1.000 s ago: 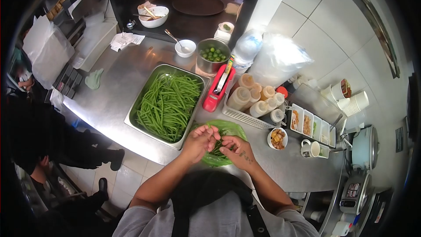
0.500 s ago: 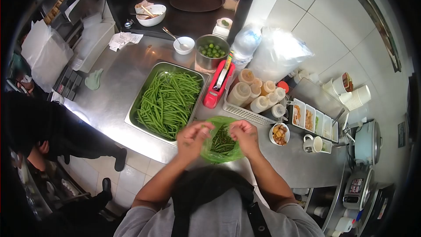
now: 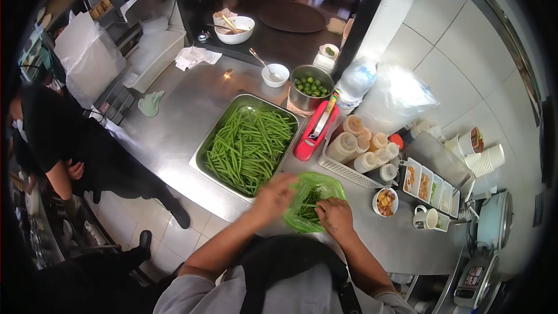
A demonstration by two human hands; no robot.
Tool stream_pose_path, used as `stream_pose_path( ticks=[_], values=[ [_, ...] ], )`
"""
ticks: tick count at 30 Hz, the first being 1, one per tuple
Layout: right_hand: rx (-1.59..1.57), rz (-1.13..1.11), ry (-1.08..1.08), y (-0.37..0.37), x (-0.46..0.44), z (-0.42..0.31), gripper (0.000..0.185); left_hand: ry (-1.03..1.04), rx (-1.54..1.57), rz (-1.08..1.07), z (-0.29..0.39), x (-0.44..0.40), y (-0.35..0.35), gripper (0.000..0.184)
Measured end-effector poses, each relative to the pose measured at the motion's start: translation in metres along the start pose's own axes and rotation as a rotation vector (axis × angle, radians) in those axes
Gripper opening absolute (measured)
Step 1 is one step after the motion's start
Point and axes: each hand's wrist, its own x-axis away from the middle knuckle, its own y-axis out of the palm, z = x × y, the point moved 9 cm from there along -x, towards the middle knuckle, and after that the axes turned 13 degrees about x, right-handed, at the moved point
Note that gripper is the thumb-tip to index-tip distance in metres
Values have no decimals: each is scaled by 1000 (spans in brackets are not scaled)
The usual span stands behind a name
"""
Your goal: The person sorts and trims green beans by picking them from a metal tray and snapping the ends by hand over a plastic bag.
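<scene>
A steel tray [image 3: 197,161] full of long green beans [image 3: 247,145] stands on the counter. To its right and nearer to me is an open green plastic bag [image 3: 326,181] with beans and small green pieces inside. My right hand [image 3: 335,216] is over the bag's right side, fingers closed on what looks like a green bean [image 3: 310,204]. Between tray and bag, close to the bag's left edge, my left hand [image 3: 272,199] is smeared by motion, so its fingers and anything in them cannot be made out.
A red tape dispenser [image 3: 311,139], a pot of small green limes [image 3: 296,94] and a basket of squeeze bottles [image 3: 354,168] stand beyond the bag. At right are a bowl of brown chunks [image 3: 386,202] and a mug [image 3: 427,217]. Another person [image 3: 81,145] stands at left.
My right hand has lowered into the bag's opening, and my left hand has moved off the bag's rim toward the tray. The view has shifted, moving the whole scene rightward.
</scene>
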Motion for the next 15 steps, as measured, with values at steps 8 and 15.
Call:
stream_pose_path(
  ticks=[8,15],
  values=[
    [-146,71,17,-51,-1,3,17,-152,52,-251,-13,11,74,29],
    [-355,-2,48,-59,5,15,17,-186,94,-358,3,4,62,18]
  ],
)
